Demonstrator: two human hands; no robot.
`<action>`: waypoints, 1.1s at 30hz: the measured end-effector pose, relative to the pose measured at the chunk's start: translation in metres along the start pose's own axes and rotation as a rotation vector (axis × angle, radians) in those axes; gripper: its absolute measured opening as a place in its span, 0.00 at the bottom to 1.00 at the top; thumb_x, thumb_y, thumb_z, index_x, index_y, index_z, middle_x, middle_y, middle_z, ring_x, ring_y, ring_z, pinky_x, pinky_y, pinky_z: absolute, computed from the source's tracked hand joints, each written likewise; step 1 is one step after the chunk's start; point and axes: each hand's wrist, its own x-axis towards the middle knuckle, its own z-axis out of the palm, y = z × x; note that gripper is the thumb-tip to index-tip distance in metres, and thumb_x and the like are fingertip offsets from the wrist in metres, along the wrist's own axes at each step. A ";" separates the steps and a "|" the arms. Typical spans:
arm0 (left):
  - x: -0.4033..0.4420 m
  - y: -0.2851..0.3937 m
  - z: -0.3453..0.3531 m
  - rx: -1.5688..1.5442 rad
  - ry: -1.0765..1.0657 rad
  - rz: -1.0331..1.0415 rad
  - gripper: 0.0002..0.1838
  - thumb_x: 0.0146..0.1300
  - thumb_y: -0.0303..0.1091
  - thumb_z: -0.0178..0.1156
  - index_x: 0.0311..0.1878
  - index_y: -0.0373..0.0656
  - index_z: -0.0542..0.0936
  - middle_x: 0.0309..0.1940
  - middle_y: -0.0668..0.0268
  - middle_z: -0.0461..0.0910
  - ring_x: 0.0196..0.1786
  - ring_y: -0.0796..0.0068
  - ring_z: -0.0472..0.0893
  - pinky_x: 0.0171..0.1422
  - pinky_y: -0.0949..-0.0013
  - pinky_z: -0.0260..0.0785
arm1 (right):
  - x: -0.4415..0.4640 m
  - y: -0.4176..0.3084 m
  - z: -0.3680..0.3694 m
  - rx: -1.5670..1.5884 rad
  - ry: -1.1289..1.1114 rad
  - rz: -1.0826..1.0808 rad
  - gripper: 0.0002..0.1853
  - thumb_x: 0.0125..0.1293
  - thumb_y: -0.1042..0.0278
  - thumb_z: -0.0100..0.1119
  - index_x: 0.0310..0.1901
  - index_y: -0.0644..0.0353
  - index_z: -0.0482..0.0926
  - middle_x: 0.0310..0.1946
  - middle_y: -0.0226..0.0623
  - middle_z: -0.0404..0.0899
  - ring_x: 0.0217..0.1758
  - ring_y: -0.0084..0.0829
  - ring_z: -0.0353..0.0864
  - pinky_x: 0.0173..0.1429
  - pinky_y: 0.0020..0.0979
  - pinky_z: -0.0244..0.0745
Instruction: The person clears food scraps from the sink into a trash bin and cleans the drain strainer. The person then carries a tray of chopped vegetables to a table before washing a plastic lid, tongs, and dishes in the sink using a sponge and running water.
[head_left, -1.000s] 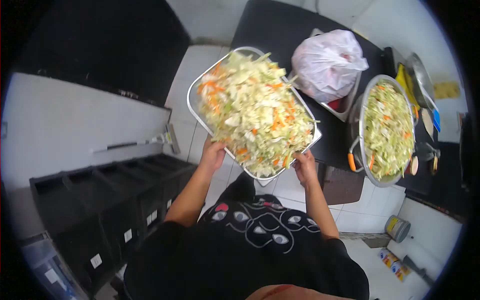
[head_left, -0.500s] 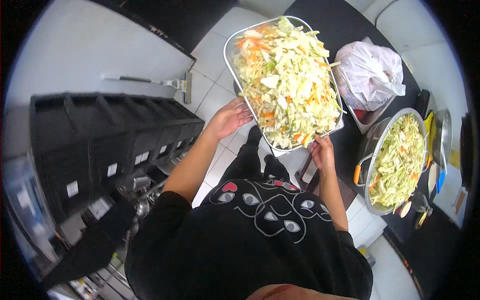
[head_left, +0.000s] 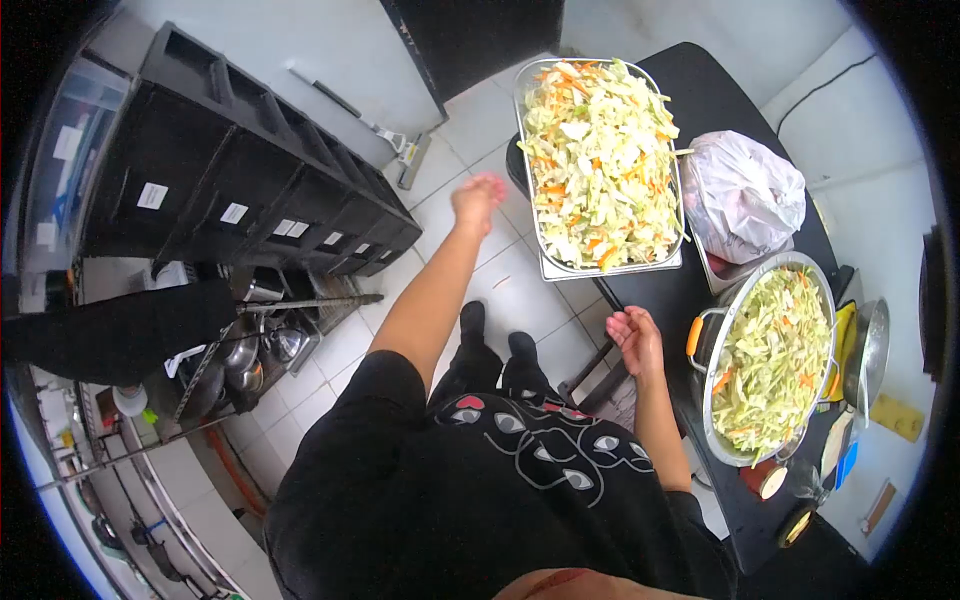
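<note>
I observe left hand [head_left: 478,204] and right hand [head_left: 637,341] loosely spread, both apart from the tray [head_left: 612,270] of shredded vegetables [head_left: 605,168].

Ahead of the right grip [head_left: 637,340], smooth, shiny metal is seen in the tray [head_left: 531,200]; farther right, thin, crinkled plastic in the bag [head_left: 745,195]. To that grip's right, polished metal is shown by the pot [head_left: 708,410], matt black by the surface [head_left: 690,75]. Glossy tile is seen in the floor [head_left: 500,280] beside the left grip [head_left: 477,203], matt cloth in the shirt [head_left: 440,500] behind.
</note>
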 end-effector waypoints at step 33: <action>-0.239 0.105 -0.017 1.058 -0.936 0.334 0.39 0.52 0.20 0.57 0.65 0.47 0.49 0.27 0.61 0.78 0.31 0.68 0.79 0.38 0.69 0.70 | -0.071 0.033 0.181 -0.731 -0.534 -0.341 0.15 0.61 0.69 0.55 0.49 0.65 0.74 0.32 0.31 0.76 0.34 0.23 0.76 0.39 0.24 0.72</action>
